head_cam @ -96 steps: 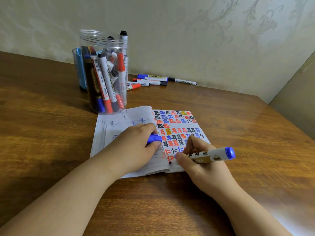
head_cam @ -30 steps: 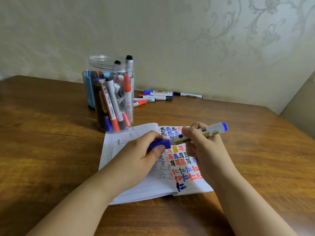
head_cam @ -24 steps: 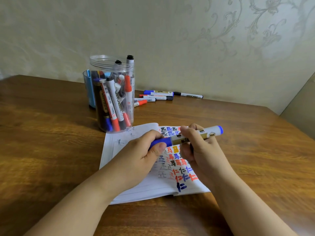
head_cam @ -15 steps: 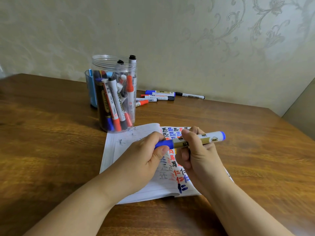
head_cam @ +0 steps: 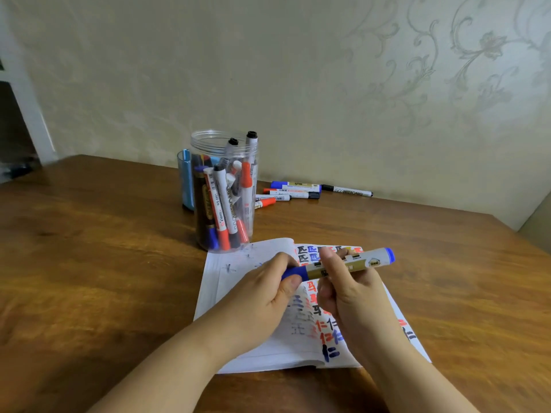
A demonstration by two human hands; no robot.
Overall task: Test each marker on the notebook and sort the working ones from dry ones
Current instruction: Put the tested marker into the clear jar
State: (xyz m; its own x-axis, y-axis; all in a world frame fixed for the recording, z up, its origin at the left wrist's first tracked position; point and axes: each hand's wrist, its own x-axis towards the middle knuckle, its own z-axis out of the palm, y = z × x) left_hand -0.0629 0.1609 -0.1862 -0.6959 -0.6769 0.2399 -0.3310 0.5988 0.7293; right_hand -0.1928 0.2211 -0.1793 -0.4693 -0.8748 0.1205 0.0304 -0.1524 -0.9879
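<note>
An open notebook (head_cam: 256, 347) lies on the wooden table, its right page covered in black, red, blue and orange test marks. Above it I hold a blue marker (head_cam: 360, 262) level. My right hand (head_cam: 348, 290) grips its gold and white barrel. My left hand (head_cam: 265, 296) pinches the blue cap (head_cam: 295, 273), which sits on the marker's left end. A clear plastic jar (head_cam: 225, 189) behind the notebook holds several markers standing upright. Several more markers (head_cam: 295, 190) lie flat on the table near the wall.
A blue container (head_cam: 185, 180) stands behind the jar. The wooden table (head_cam: 89, 263) reaches to the patterned wall at the back. Its right edge runs past a side wall at far right.
My right hand stopped writing and lifted the marker off the page. Both hands brought the cap and marker together, and the cap now sits on the tip. The view shifted, tilting upward.
</note>
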